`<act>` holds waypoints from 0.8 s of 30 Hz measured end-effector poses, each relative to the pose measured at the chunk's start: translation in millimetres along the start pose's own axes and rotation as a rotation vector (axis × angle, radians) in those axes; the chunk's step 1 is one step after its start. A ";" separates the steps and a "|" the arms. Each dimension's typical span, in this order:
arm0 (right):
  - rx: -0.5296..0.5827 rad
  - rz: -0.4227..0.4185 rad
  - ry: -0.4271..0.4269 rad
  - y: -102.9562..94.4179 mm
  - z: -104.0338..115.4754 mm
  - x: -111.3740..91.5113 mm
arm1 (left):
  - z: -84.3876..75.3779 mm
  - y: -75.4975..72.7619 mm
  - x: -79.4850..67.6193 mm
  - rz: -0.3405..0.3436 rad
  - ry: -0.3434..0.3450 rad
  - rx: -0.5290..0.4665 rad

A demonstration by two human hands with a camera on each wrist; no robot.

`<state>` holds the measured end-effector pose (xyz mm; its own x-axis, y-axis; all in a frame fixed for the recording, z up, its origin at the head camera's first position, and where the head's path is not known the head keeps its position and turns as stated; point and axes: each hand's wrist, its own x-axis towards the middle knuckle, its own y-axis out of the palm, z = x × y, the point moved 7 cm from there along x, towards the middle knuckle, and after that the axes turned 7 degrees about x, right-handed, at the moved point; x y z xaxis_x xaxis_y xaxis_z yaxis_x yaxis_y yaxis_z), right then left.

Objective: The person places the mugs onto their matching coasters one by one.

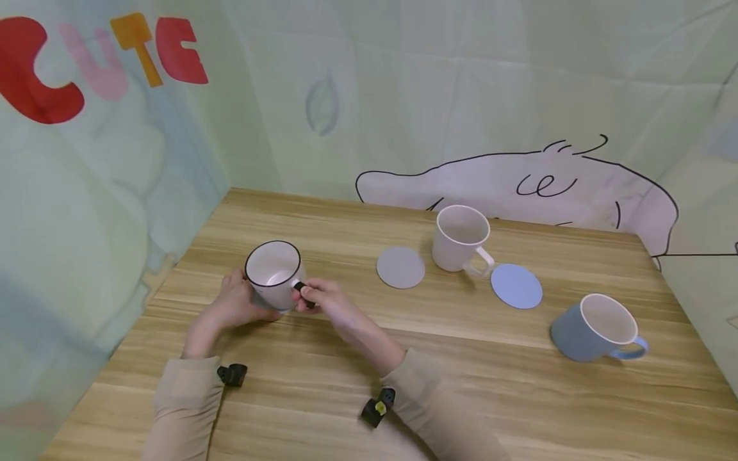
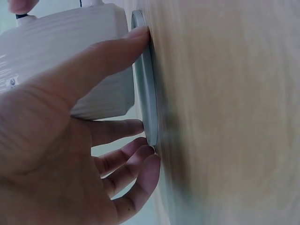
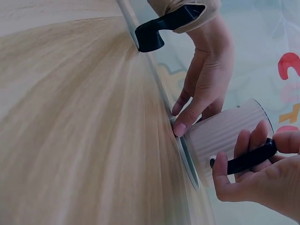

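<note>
A white ribbed mug with a black rim stands upright at the table's left. My right hand grips its black handle, fingers curled round it. Under the mug's base is a thin round coaster, pale grey-green, close over the wood. My left hand holds this coaster by its edge, thumb on the near side and fingertips on the far side. In the left wrist view, a narrow gap shows between part of the mug's base and the coaster. The mug hides most of the coaster in the head view.
On the wooden table, a grey coaster lies right of the hands. Beyond it are a pale pink-white mug, a blue coaster and a blue mug. A printed cloth hangs along the back and left edges.
</note>
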<state>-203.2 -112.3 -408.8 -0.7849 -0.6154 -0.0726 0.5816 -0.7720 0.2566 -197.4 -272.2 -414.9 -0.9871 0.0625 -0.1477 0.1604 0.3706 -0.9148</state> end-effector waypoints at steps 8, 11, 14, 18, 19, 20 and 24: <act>-0.002 0.000 -0.001 0.9 -1.3 2.8 | -0.8 -1.8 -1.4 -0.014 0.004 0.003; 0.001 0.001 -0.003 0.9 -2.9 5.1 | -0.5 -2.3 -2.0 -0.022 0.012 0.008; 0.010 -0.001 -0.007 1.0 -4.4 7.5 | 0.6 -2.2 -2.0 -0.023 0.017 0.013; 0.021 -0.001 -0.006 2.0 -5.3 9.1 | 3.3 -1.4 -1.5 -0.012 0.004 0.007; 0.023 0.000 -0.004 2.3 -5.4 9.1 | 4.1 -1.0 -1.4 -0.010 -0.001 0.006; 0.025 0.000 -0.005 2.5 -5.8 9.4 | 4.8 -0.8 -1.4 -0.009 -0.005 0.003; 0.032 0.003 0.001 4.0 -6.6 10.7 | 6.9 -0.8 -1.4 -0.009 -0.016 -0.012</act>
<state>-207.8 -123.0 -414.9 -0.7832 -0.6175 -0.0726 0.5765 -0.7650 0.2872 -196.2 -279.0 -416.5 -0.9883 0.0440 -0.1458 0.1515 0.3825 -0.9114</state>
